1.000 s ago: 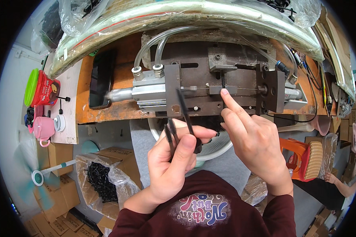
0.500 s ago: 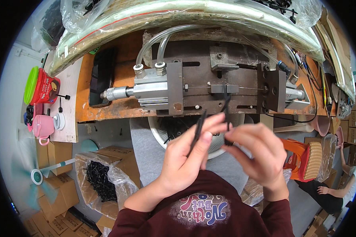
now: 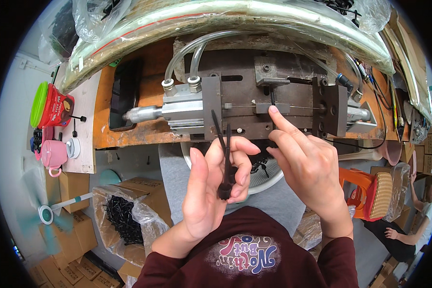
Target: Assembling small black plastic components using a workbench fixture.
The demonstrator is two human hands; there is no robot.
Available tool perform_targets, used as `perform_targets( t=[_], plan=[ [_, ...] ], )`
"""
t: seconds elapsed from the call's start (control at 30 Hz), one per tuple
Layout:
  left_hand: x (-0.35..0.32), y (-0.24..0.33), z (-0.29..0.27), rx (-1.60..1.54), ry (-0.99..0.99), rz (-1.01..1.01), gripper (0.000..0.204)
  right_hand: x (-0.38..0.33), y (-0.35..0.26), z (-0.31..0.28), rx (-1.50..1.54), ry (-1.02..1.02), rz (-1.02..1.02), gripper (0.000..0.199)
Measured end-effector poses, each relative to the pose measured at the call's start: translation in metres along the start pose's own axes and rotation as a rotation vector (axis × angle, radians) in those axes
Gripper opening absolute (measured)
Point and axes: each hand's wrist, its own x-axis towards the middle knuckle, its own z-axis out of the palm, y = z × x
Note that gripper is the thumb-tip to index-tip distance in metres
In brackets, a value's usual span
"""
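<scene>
My left hand (image 3: pixel 211 187) is raised with its fingers curled round several thin black brush wands (image 3: pixel 227 156), which look like mascara wands. Their bristled tips point up and their round caps sit near my palm. My right hand (image 3: pixel 307 165) reaches to the metal fixture (image 3: pixel 260 108) in the middle of the press. Its index finger is stretched out onto another black wand (image 3: pixel 272 96) lying across that small block. My thumb and remaining fingers are bent in around the wand's lower end, which they mostly hide.
Clear air hoses (image 3: pixel 197 57) arch over the pneumatic press (image 3: pixel 212 108) on the orange bench. Below its edge is a white basket (image 3: pixel 269 177) with black pieces inside. A lined carton (image 3: pixel 125 218) of black pieces stands lower left, near a fan (image 3: pixel 45 214). Another person (image 3: pixel 413 235) sits far right.
My right hand has moved up to the fixture, bringing the wand onto the block. My left hand has turned and shifted left, with its wands now upright.
</scene>
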Motion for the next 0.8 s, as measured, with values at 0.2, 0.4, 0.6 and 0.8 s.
perform_targets(
  t=[0.2,0.4,0.6,0.8],
  plan=[
    [0.0,-0.006,0.003,0.064,0.035,0.004,0.089,-0.006,-0.016,-0.013,0.33,0.198,-0.115,0.03],
    [0.0,-0.011,0.013,0.105,-0.054,-0.071,0.081,-0.014,-0.028,-0.011,0.289,0.171,-0.257,0.04],
    [-0.003,-0.012,-0.004,0.047,-0.074,-0.036,0.076,-0.012,-0.005,-0.013,0.342,0.161,0.002,0.03],
    [-0.011,0.006,0.002,0.289,-0.054,0.169,0.076,-0.002,-0.005,0.0,0.097,0.016,0.06,0.025]
  ],
)
